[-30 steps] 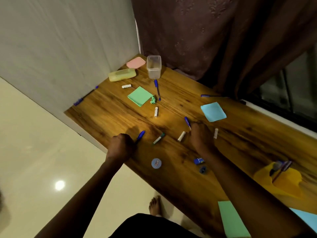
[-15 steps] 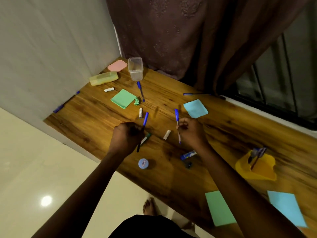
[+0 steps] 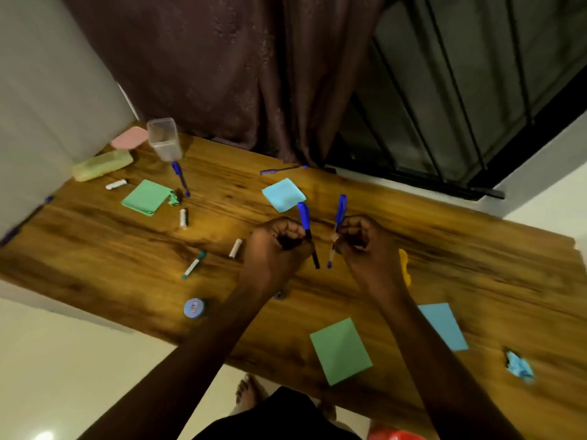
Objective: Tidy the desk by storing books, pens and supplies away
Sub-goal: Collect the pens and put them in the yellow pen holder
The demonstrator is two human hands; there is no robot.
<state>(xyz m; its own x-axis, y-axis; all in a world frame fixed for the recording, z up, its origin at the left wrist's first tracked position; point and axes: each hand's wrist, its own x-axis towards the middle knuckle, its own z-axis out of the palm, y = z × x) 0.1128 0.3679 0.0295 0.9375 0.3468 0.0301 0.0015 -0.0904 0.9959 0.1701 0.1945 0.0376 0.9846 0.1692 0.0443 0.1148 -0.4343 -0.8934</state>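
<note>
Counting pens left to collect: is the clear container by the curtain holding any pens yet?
No, the clear container looks empty; one blue pen lies beside it.

Both bare forearms reach up from the bottom of the frame toward its middle, where the left hand (image 3: 278,246) and the right hand (image 3: 362,241) sit side by side, close but apart, each curled into a fist around a pen.

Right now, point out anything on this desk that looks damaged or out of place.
Two crumpled paper scraps stand out: a blue crumpled scrap near the desk's right front edge, and a green crumpled scrap touching the green note pad.
</note>
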